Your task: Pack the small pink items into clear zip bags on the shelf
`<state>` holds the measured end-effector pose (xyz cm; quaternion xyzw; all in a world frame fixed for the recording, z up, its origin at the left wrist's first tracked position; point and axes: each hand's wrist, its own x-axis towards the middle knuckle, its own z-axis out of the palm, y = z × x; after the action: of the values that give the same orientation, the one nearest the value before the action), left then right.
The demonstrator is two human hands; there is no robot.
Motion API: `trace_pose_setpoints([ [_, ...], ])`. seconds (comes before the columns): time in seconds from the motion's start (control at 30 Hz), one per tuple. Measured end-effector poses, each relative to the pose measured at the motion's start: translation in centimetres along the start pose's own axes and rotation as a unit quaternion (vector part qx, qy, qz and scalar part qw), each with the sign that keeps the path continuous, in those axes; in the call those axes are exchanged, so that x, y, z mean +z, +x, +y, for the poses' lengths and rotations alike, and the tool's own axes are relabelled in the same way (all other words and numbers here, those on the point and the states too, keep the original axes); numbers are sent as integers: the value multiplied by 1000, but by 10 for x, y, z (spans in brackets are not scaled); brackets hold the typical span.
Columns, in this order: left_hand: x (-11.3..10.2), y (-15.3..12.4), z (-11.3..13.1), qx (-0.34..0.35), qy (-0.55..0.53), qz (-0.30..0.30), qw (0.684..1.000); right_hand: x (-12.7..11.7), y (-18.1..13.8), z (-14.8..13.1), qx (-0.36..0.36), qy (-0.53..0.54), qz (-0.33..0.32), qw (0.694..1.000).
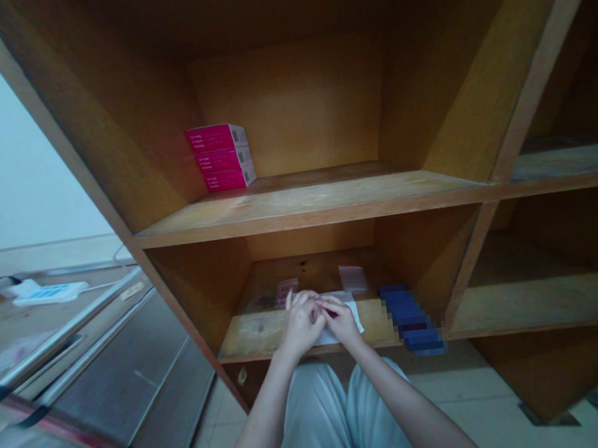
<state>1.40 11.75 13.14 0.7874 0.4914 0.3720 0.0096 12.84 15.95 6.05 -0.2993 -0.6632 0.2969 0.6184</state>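
Both hands meet at the front of the lower shelf (267, 330), over a white sheet of paper (358, 317). My left hand (303, 322) has its fingers bent in towards the other hand, thumb and fingertips pinched. Closed in a pinch too, my right hand (341, 318) touches the left at the fingertips. Whatever lies between them is too small and covered to name. Behind the left hand is a small clear bag (286, 291) with pinkish contents. A flat clear plastic bag (353, 279) lies behind the paper.
Three stacked magenta boxes (222, 159) stand on the upper shelf (328, 196). A pixelated dark blue thing (410, 319) overhangs the lower shelf's front edge at right. Wooden side walls flank both shelves. To the left stands a metal-railed table (131, 356) with a white power strip (52, 292).
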Motion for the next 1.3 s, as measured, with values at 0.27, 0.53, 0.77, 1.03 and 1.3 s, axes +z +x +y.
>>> trace_pose_setpoints([
  [0.27, -4, -7, -11, 23, -11, -53, 998, 1, 2, -4, 9, -21, 2, 1000],
  [0.53, 1, -11, -15, 33, 39, -68, 996, 2, 1, -3, 2, -21, -7, 1000],
  [0.77, 1, -10, -14, -13, 52, -1, 999, -3, 2, -2, 26, -12, 30, 999],
  [1.03, 18, -23, -41, -95, 29, 81, 992, -3, 2, -2, 50, -5, 52, 997],
  [1.3, 38, -39, -63, -166, -100, 68, 979, -3, 2, 2, 50, 0, 58, 997],
])
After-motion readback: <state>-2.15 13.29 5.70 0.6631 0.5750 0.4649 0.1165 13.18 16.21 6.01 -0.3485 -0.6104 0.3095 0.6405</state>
